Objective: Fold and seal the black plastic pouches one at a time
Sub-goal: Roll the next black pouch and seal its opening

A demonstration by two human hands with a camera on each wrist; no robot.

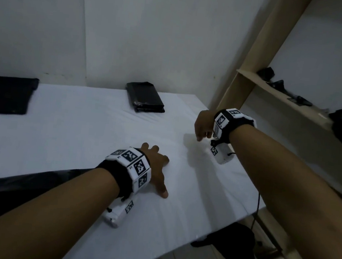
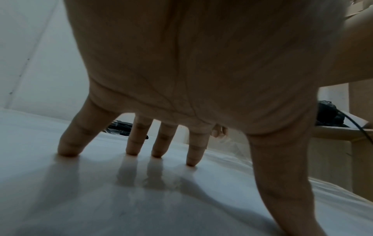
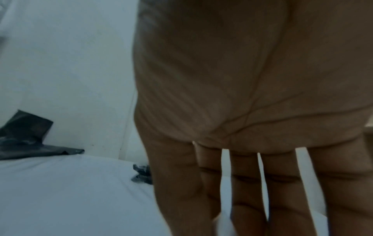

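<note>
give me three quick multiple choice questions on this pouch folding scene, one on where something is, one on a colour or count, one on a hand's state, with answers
1. Where does the folded pouch lie?
A. at the table's far edge by the wall
B. under the right hand
C. on the floor

2. What colour is the table cover?
A. red
B. white
C. green

3. What is the left hand doing?
A. gripping a pouch
B. making a fist in the air
C. resting spread fingertips on the cover

Answers:
1 A, the head view shows it against the wall.
2 B, the cover is white in every view.
3 C, the left wrist view shows straight fingers touching the cover, holding nothing.
</note>
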